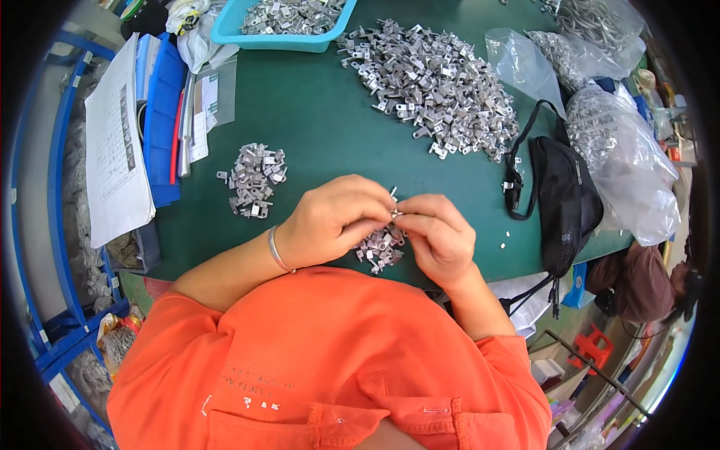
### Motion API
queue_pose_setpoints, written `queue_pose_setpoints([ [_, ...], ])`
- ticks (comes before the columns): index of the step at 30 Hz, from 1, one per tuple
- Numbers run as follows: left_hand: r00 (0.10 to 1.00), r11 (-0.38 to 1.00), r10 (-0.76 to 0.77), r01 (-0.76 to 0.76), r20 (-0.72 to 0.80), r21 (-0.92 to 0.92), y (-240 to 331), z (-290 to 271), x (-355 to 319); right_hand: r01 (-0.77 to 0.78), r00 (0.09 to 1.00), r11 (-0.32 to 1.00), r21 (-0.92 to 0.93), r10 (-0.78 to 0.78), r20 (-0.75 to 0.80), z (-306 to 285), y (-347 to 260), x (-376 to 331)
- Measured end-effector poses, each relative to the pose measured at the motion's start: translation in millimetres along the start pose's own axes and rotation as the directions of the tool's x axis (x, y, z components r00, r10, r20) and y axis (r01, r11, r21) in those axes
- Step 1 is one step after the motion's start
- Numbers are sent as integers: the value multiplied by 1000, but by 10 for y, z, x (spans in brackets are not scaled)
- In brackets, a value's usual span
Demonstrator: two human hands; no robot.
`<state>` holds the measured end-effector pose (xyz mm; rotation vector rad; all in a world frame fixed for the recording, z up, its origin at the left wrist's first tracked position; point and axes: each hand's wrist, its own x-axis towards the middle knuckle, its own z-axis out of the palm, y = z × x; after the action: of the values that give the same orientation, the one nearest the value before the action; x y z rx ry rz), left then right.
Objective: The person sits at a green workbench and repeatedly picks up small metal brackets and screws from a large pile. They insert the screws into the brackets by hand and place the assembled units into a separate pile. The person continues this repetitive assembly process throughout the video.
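Observation:
Above the table's near edge, my left hand (334,215) and my right hand (437,234) meet fingertip to fingertip. Between them they pinch a small metal bracket (394,214), mostly covered by the fingers. Just below the hands lies a small pile of metal brackets (380,251), partly hidden by my left hand. To the left sits another small heap of brackets (257,180). A far larger heap of the same brackets (439,86) spreads over the green table (322,127) beyond my right hand.
A turquoise basket (274,41) of brackets stands at the back. On the left are a blue file holder (162,124) and paper sheets (116,150). A black waist bag (566,199) and clear bags of metal parts (622,150) lie right. A person (637,285) is at far right.

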<state>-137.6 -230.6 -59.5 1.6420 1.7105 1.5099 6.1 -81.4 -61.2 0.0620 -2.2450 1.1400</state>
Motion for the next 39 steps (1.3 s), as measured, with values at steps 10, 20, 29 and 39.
queue_pose_setpoints([
  [10,999,996,26,-28,21,84,-46,16,-76,-157,985,760,-631,166,-46,-187,612,260],
  [20,876,737,-480,428,39,-524,23,101,50,-521,675,10,853,617,405,-82,159,-9],
  [29,881,725,-472,408,32,-554,85,90,105,-487,806,431,760,556,201,-52,115,-103],
  [39,990,961,111,-130,92,246,-115,-40,-40,-99,993,763,-638,114,-18,-111,686,426],
])
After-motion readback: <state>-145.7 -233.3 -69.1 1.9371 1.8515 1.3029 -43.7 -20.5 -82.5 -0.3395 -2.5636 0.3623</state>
